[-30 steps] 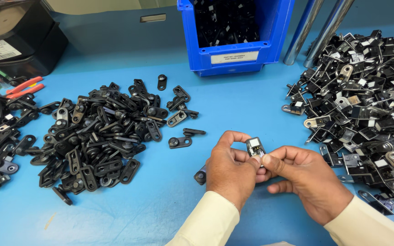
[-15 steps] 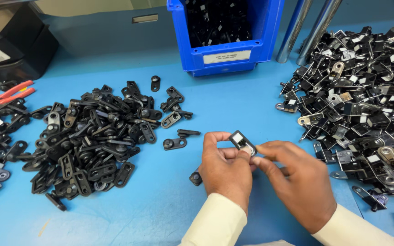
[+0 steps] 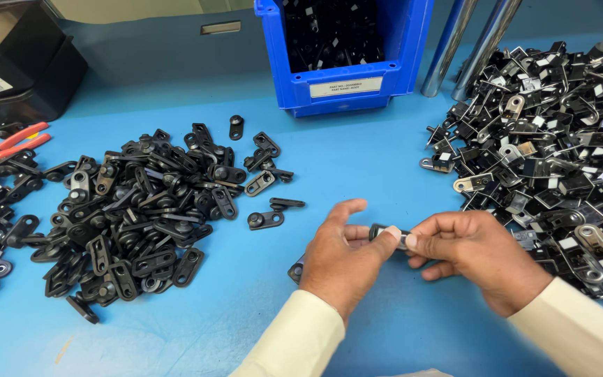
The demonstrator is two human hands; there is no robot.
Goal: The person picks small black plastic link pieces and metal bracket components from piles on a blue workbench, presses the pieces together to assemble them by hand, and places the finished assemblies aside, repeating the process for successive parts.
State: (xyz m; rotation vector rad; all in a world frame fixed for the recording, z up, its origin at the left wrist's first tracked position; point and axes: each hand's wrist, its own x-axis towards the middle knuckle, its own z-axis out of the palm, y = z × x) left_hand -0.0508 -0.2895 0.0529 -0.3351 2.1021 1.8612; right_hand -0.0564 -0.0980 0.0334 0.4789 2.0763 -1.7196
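**Small part pinched between both hands**

Left hand (image 3: pixel 340 262) and right hand (image 3: pixel 476 258) fingers grasp one small black metal clip (image 3: pixel 387 234) above the blue tabletop (image 3: pixel 357 160), between two piles. Judgement: keep pinch firm, part level, ends aligned.

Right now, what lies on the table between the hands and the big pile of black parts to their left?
In the head view, two loose black link pieces and bare blue table lie between the hands and the pile of black parts.

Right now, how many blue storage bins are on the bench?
1. The blue bin stands at the back centre of the blue table, holding black parts. Others may be out of frame.
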